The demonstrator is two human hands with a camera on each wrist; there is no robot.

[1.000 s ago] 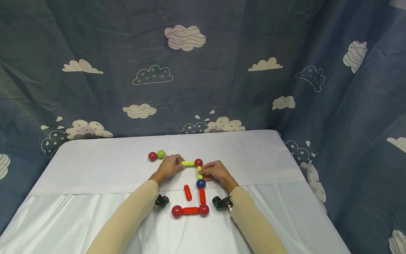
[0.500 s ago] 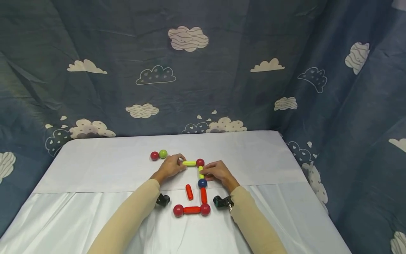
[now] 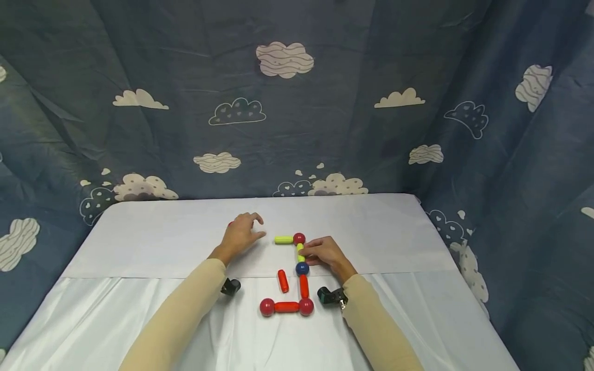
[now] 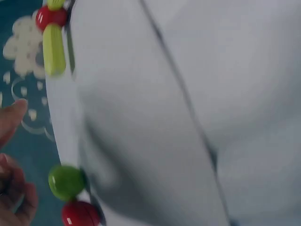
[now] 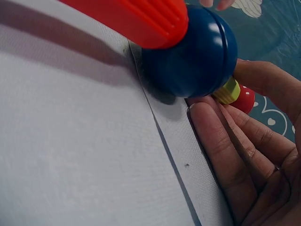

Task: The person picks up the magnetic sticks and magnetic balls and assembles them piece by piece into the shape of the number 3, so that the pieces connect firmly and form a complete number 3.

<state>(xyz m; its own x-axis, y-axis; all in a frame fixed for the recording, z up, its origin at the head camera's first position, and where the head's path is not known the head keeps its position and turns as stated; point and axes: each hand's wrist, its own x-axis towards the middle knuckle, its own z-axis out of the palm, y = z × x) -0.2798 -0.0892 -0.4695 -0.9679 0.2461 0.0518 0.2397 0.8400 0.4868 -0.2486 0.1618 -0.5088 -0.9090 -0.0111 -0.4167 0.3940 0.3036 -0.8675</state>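
My right hand (image 3: 326,254) pinches a yellow rod (image 3: 300,251) between a red ball (image 3: 299,238) and a blue ball (image 3: 302,268). Leftward from that red ball runs a second yellow rod (image 3: 283,240), its left end free. A red rod (image 3: 303,286) joins the blue ball to a near red ball (image 3: 306,307); another red rod (image 3: 286,307) leads to one more red ball (image 3: 267,307). My left hand (image 3: 240,234), fingers loosely bent and holding nothing, covers most of a loose pair in the head view. The left wrist view shows that pair, a green ball (image 4: 67,182) touching a red ball (image 4: 80,214).
One loose red rod (image 3: 283,281) lies on the white cloth, left of the joined pieces. The white-covered table (image 3: 394,226) ends at a dark curtain (image 3: 325,129) with cloud prints. Dark wrist cameras sit under both forearms.
My left hand has let go of the left yellow rod and moved left and back, over the loose balls. The right hand keeps its hold. The head view has shifted slightly.
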